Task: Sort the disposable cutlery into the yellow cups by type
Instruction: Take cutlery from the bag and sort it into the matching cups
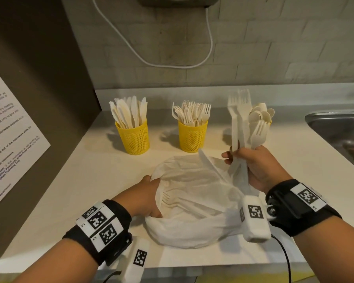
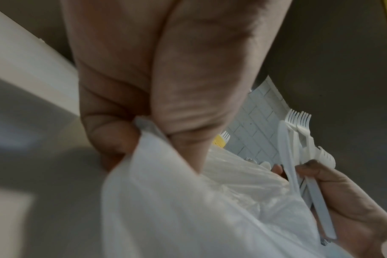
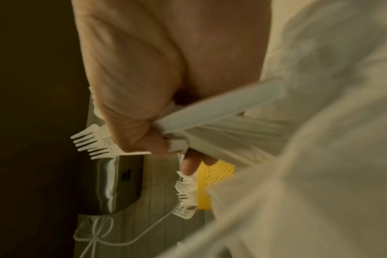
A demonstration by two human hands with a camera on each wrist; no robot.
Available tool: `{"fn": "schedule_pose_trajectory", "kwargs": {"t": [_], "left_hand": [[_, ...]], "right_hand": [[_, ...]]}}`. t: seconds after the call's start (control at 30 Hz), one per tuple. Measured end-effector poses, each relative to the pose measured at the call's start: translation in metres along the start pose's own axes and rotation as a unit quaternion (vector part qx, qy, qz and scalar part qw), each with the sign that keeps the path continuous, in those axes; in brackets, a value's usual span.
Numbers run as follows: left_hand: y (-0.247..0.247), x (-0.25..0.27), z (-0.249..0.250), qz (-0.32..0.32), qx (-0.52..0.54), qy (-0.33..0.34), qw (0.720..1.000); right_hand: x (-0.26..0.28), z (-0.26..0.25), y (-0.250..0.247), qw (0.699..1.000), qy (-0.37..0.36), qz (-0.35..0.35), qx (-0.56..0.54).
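step: mid-sort. R hand (image 1: 260,170) is above the bag (image 1: 192,201) with a mixed bunch of cutlery (image 1: 241,123). Bunch not yet split by type.
next (my read): bunch needs separating. Forks to the middle cup, the knife to the left cup. L hand is busy on the bag, so either singulate w/ R fingers or let go of the bag first.
R hand: fingers curled tight round the handles; forks stick up past the fist, tines up. L wrist cam shows at least one knife in the same bunch. Exact count: can't tell.
L hand (image 1: 145,199): fingers + thumb pinching the bag's edge at its left side, holding it open. L wrist cam confirms a fold of film clamped between thumb and fingers.
bag: thin white plastic, crumpled on the counter (image 1: 80,180) in front of the cups. More cutlery visible through the film near the L hand, so plenty left to sort.
knife cup (image 1: 133,137): left, yellow mesh, full of knives.
fork cup (image 1: 192,135): middle, yellow mesh, full of forks.
spoon cup: right, hidden behind the held bunch; only the spoons (image 1: 261,114) and a sliver of yellow show.
risk: bag film is snagged round the held handles (R wrist cam), could drag the bag along on transfer.
sink (image 1: 339,135): right edge, well apart from the cups.
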State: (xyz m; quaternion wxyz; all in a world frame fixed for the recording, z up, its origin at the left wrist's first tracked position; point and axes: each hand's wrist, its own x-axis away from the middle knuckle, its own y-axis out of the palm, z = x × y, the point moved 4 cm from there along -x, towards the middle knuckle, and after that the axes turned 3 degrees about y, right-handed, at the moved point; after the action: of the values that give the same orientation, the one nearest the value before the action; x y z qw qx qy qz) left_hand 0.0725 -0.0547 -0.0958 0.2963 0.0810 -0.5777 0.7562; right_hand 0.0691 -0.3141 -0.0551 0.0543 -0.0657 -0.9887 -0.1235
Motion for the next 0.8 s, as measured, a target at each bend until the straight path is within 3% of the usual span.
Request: {"fn": "schedule_pose_trajectory", "kwargs": {"t": [0.2,0.33,0.47,0.63,0.73,0.8], "left_hand": [[0.002,-0.002,-0.003,0.002,0.004,-0.012,1.000],[0.002,-0.002,-0.005,0.016,0.009,-0.025,1.000],[0.004,-0.004,-0.007,0.022,0.023,-0.023,0.999],[-0.003,0.004,-0.009,0.043,0.062,-0.005,0.997],[-0.023,0.016,-0.011,0.138,0.102,0.017,0.985],[-0.042,0.027,-0.006,0.236,0.174,0.052,0.955]], "right_hand": [[0.005,-0.026,0.002,0.987,-0.080,0.006,-0.137],[0.020,-0.034,0.023,0.982,-0.117,-0.028,-0.144],[0.035,-0.022,0.044,0.985,-0.142,-0.065,-0.073],[0.030,0.041,0.054,0.990,-0.052,-0.047,0.122],[0.028,0.053,0.054,0.984,-0.020,-0.075,0.160],[0.028,0.051,0.053,0.984,-0.020,-0.071,0.163]]}}
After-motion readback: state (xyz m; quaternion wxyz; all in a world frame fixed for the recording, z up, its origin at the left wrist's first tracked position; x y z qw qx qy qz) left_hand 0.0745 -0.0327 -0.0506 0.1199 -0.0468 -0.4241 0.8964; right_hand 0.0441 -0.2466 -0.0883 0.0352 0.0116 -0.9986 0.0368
